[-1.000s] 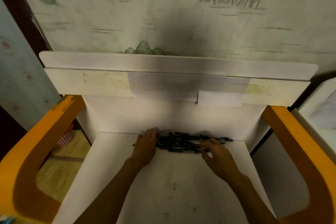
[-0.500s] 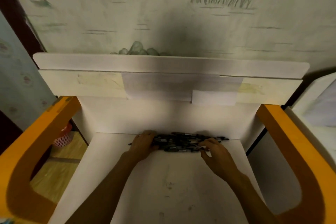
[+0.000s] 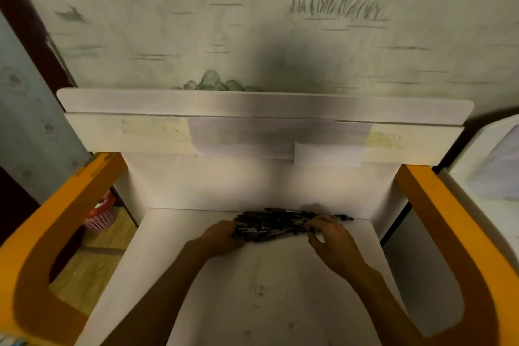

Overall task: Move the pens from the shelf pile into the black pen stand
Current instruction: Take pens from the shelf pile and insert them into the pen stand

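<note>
Now both hands, left hand [image 3: 224, 236] and right hand [image 3: 331, 241], clasp pens [image 3: 278, 223] by shelf [image 3: 252, 303] back.

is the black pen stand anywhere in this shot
No, only the pile of pens lies on the white shelf, with the left hand and right hand at its ends.

A heap of black pens [image 3: 283, 223] is lying at the back of a white shelf board [image 3: 261, 289], against its rear panel. The left hand [image 3: 224, 237] is gripping the heap's left end, fingers curled around several pens, while the right hand [image 3: 332, 241] is pinching its right end (some tips are poking out beyond). Orange curved side frames [image 3: 460, 233] are flanking the shelf.
</note>
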### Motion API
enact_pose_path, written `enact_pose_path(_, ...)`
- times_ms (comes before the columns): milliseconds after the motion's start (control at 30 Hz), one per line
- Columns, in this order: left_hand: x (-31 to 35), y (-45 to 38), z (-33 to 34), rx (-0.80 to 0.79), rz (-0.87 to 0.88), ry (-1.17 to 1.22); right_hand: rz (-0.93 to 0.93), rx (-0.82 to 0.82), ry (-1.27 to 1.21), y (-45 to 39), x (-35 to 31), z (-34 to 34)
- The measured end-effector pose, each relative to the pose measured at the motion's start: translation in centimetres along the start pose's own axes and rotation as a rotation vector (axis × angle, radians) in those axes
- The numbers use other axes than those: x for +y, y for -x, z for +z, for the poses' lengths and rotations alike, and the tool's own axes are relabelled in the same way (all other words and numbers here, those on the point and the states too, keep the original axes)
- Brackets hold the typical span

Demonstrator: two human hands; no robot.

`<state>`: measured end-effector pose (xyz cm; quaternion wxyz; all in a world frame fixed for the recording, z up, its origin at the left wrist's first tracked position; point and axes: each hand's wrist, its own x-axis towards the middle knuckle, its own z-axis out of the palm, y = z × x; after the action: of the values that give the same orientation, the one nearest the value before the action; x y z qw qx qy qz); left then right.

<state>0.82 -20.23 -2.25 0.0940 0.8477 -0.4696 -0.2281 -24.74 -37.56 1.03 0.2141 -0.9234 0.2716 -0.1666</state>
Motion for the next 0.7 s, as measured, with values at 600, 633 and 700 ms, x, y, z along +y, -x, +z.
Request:
enact_pose_path(600, 0.5, 3.7, 1.5, 0.565, -0.204, 1.001, -0.025, -0.012, -0.029, 0.0, -0.2, 1.1)
enact_pose_path(633, 1.1, 3.9, 1.1, 0.592, -0.186, 1.056, -0.026, -0.012, -0.021, -0.1, -0.2, 1.2)
enact_pose_path(700, 2.4, 4.2, 0.3, 0.592, -0.156, 1.147, -0.029, -0.012, -0.006, -0.2, -0.3, 1.3)
